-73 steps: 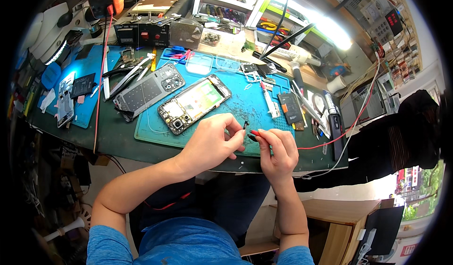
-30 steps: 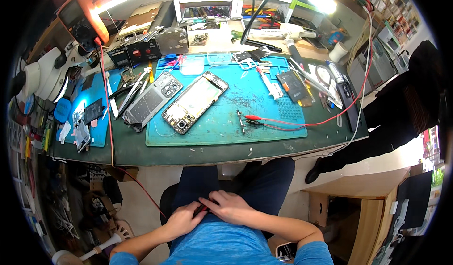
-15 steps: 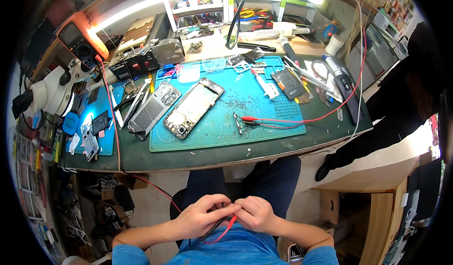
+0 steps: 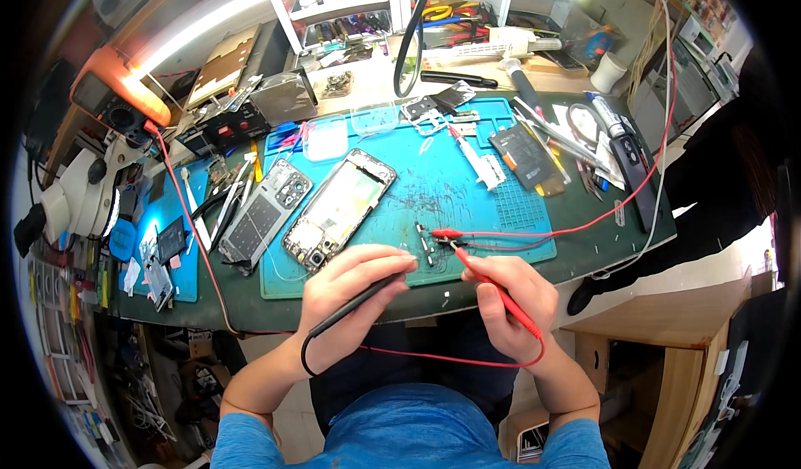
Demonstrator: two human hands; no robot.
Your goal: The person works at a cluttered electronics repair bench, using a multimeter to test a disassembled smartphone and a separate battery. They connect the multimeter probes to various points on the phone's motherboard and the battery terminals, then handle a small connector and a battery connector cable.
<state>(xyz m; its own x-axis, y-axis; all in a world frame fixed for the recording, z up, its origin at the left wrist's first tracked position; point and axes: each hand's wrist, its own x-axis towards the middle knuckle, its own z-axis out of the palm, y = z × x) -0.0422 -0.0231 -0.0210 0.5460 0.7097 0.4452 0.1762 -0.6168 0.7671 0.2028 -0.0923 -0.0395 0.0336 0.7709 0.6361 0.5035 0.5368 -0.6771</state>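
Observation:
My left hand (image 4: pixel 334 309) is closed round a black test probe (image 4: pixel 357 300) above the front edge of the blue mat (image 4: pixel 288 281). In my right hand (image 4: pixel 534 289) is a red test probe (image 4: pixel 517 312), slanting up and left. Its front end reaches the red and black crocodile clips (image 4: pixel 447 234) on the mat; whether the tip touches them I cannot tell. Beside the clips lies a small narrow electronic part (image 4: pixel 425 244). My left fingers hide the tip of the black probe.
Left of my hands lie an opened phone (image 4: pixel 338 210) and a phone back cover (image 4: pixel 267 210). An orange multimeter (image 4: pixel 121 106) stands at the back left beside a microscope (image 4: pixel 75 185). Toward the right are a battery (image 4: pixel 530 156) and a white syringe (image 4: pixel 480 164). A person in dark clothes (image 4: pixel 713 177) stands right.
Both hands have risen from my lap to the mat and moved apart. The probes, held together before, are now one in each hand, the red one close to the clips.

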